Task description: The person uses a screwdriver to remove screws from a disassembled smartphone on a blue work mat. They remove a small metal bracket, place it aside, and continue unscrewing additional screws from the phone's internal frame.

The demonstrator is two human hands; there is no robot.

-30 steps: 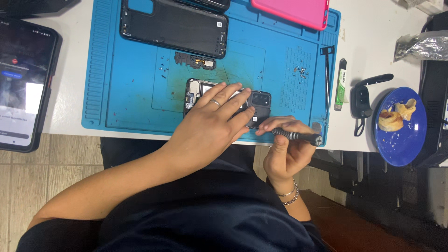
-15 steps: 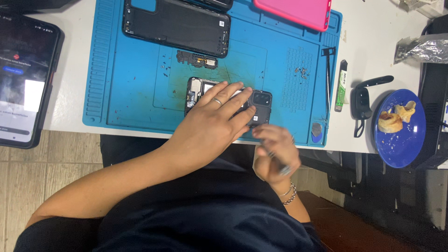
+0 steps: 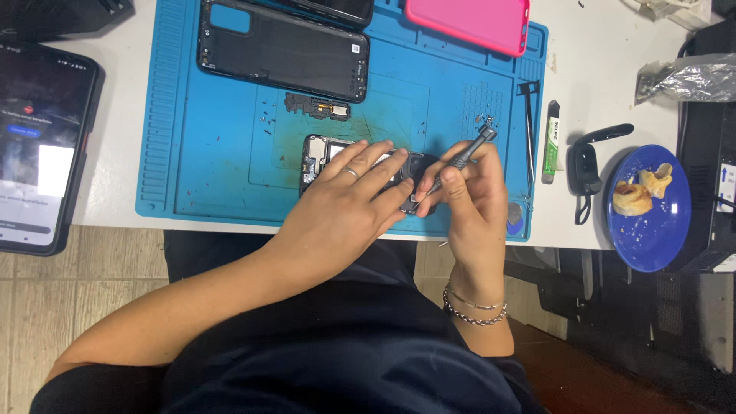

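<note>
An opened black phone (image 3: 320,156) with its insides showing lies on the blue work mat (image 3: 207,138), near the front edge. My left hand (image 3: 345,203) lies flat on it and holds it down, covering most of it. My right hand (image 3: 469,198) grips a dark grey screwdriver (image 3: 464,153), tilted, with its tip down on the phone's right end beside my left fingertips. A small black phone part (image 3: 317,106) lies on the mat just beyond the phone.
A black phone back cover (image 3: 282,49) and a pink case (image 3: 469,21) lie at the mat's far side. Tweezers (image 3: 528,123) and a green tool (image 3: 551,141) sit at the right. A blue plate (image 3: 652,245) holds food scraps. A lit tablet (image 3: 38,146) lies left.
My right hand has come up from below the table's edge onto the mat and turned the screwdriver from lying sideways to pointing down at the phone. My left hand stayed on the phone.
</note>
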